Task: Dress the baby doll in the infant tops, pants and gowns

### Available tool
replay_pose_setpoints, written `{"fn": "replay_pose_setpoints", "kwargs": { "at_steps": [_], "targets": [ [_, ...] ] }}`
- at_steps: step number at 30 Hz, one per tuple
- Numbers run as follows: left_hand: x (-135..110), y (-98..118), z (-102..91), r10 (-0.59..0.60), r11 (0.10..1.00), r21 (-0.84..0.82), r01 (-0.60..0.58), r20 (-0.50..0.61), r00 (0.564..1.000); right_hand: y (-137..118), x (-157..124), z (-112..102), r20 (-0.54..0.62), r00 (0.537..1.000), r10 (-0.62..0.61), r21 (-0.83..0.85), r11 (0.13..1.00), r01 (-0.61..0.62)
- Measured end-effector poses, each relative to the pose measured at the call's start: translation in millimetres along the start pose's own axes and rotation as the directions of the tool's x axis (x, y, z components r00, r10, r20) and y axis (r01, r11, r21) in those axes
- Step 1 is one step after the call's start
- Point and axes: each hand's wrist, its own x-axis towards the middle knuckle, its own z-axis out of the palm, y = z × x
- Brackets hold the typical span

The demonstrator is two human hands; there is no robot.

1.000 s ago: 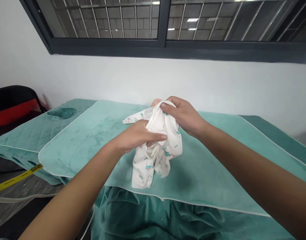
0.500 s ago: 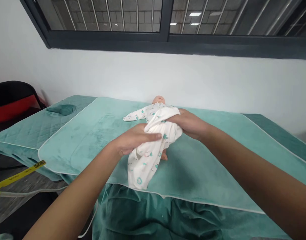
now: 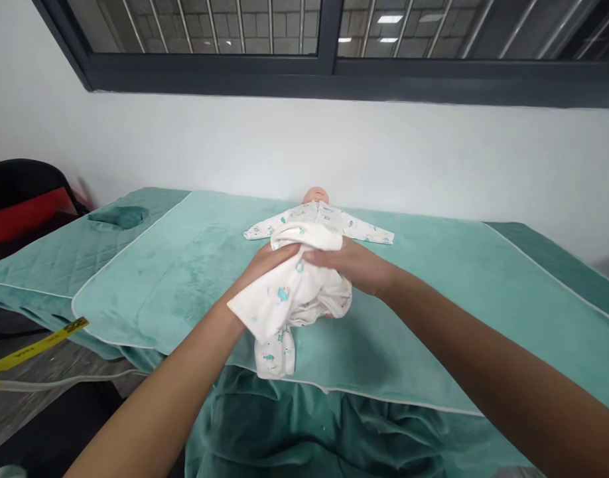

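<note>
A baby doll point(image 3: 316, 196) lies on its back on the teal towel point(image 3: 424, 292), head toward the wall, both sleeves of its white printed romper point(image 3: 294, 292) spread out. My left hand point(image 3: 269, 262) and my right hand point(image 3: 354, 265) meet over the doll's belly, both closed on the bunched lower part of the romper. Loose cloth hangs down over my left wrist toward the towel's front edge. The doll's legs are hidden under the fabric.
The towel covers a teal padded bed point(image 3: 46, 252) against a white wall under a dark-framed window point(image 3: 329, 46). A face hole point(image 3: 119, 216) is at the bed's left end. A black and red bag point(image 3: 20, 199) stands far left; yellow tape point(image 3: 30, 348) lies below.
My hands have lowered the bunched romper from near the doll's head down to its belly. The doll's head and right sleeve are now uncovered, and the cloth drapes over my left wrist.
</note>
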Motion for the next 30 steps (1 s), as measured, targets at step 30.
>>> {"fn": "replay_pose_setpoints", "kwargs": {
  "at_steps": [30],
  "targets": [
    [0.3,-36.3,-3.4,-0.085,0.914,-0.388,0.114,0.092,0.992,71.0,-11.2,9.3,-0.277,0.960,0.030,-0.223,0.970,-0.095]
  ]
}}
